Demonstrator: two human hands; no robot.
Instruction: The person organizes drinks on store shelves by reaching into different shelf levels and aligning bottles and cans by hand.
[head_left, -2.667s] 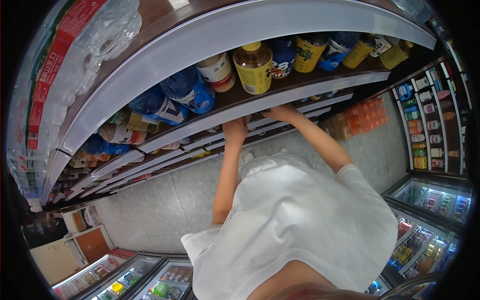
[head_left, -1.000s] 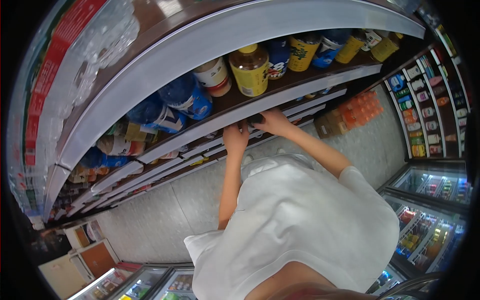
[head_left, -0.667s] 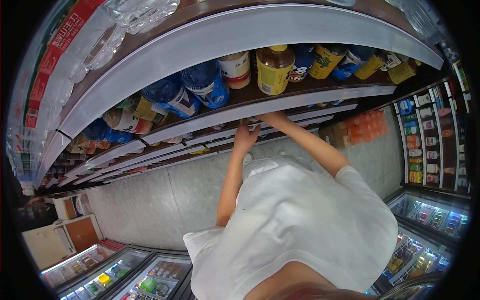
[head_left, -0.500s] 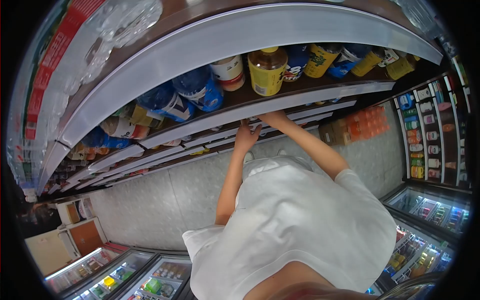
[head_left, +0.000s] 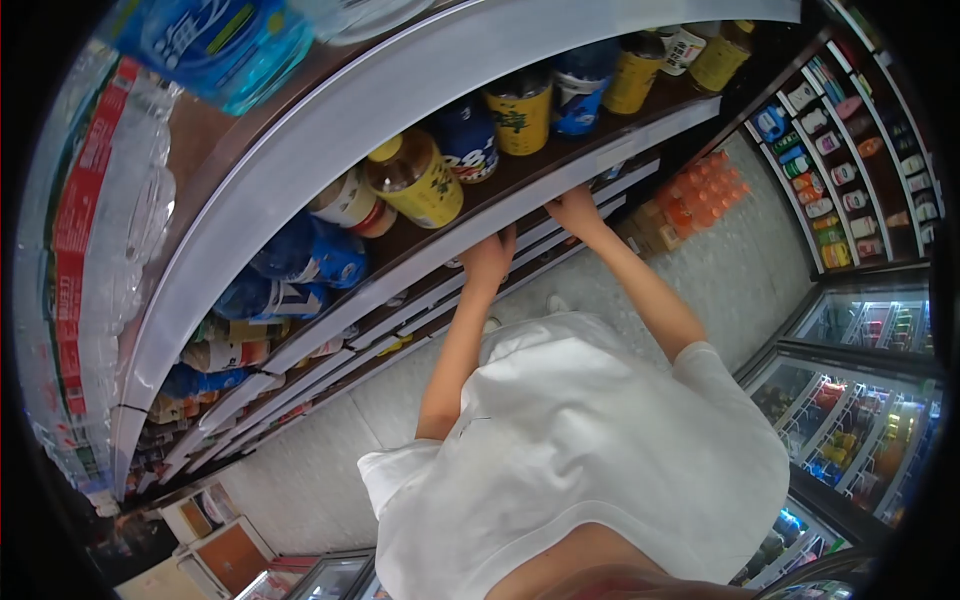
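From where I stand, it's plainly a shop. Bottles (head_left: pixel 415 190) stand in a row along the front edge of a long shelf (head_left: pixel 630 147); by its right end, orange packs (head_left: pixel 705 195) sit on the grey floor (head_left: pixel 320 450), with stocked racks (head_left: pixel 785 197) beyond. Lit glass-door fridges (head_left: pixel 850 358) stand across from the shelf.

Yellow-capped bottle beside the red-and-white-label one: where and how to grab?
Likely best around the yellow label, from the open aisle: the bottle stands upright with its front exposed, while neighbours flank it and the upper shelf edge appears close to the cap.
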